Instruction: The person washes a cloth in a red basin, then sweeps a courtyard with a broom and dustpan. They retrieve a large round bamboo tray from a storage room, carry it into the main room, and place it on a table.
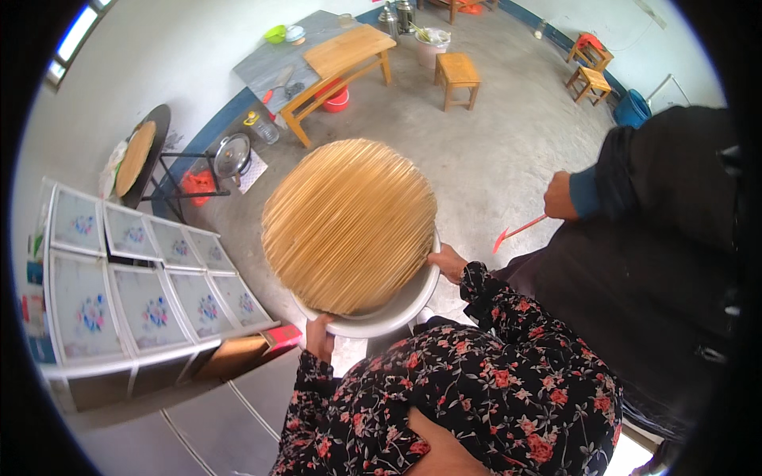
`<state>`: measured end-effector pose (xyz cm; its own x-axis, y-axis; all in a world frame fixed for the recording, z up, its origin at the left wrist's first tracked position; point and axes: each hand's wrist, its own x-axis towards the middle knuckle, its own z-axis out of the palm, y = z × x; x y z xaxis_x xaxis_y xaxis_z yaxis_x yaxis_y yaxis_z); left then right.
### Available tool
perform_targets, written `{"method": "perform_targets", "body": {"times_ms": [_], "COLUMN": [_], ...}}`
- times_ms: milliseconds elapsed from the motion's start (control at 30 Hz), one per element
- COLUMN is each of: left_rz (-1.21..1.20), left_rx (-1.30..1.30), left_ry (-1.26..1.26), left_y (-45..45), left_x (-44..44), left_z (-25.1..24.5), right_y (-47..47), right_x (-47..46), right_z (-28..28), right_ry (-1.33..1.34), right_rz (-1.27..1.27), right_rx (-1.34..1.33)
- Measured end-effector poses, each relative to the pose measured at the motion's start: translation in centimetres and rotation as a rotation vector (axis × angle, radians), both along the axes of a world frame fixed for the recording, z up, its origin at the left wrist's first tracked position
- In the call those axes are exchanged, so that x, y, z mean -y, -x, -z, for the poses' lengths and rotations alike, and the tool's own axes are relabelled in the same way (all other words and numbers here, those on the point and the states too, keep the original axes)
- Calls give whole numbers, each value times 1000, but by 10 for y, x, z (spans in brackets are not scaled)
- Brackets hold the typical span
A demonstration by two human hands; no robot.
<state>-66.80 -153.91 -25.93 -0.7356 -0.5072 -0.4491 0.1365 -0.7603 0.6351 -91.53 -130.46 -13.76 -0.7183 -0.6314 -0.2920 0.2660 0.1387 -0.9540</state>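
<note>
Before me is a wide white basin [387, 323], its rim held from both sides. A round mat of straw-coloured stalks [351, 226] lies over it, covering most of the opening and reaching past the far rim. At the near left, my left hand [320, 339] grips the basin's edge, the thumb close to the mat. On the right side my right hand [449, 263] has hold of the rim where the mat meets it. Only a crescent of the basin's inside shows, so its contents are mostly hidden.
A person in dark clothes [655, 238] is close on my right, holding a red fly swatter [518, 229]. Glass-doored cabinets [161, 297] line my left. Ahead are a table [280, 65], a wooden bench [351, 50] and a stool [457, 70]. A lidded pot [233, 156] sits left.
</note>
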Motion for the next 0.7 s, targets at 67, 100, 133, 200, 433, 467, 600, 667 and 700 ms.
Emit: {"method": "perform_targets", "body": {"times_ms": [67, 100, 133, 200, 433, 467, 600, 667, 700], "left_rz": [108, 33, 39, 16, 281, 271, 242, 259, 278], "left_rx": [-25, 31, 100, 39, -31, -53, 53, 55, -10], "left_ry": [-49, -2, -29, 13, 109, 84, 51, 46, 53], "left_y": [-17, -10, 25, 137, 706, 758, 981, 1136, 1223], "left_x": [98, 156, 228, 357, 513, 540, 756, 891, 949], "left_z": [59, 88, 109, 130, -6, -25, -30, 23, 65], "right_y": [-25, -22, 1, 102, 611, 657, 875, 1033, 1122], "right_x": [101, 162, 229, 343, 447, 474, 693, 822, 878], "right_z": [75, 115, 148, 186, 49, 37, 55, 97, 127], "right_ry": [-91, -62, -9, 109, 119, 153, 114, 157, 92], "right_rz": [87, 123, 68, 17, 420, 358, 412, 411, 435], "right_rx": [83, 211, 218, 205, 224, 219, 274, 267, 299]}}
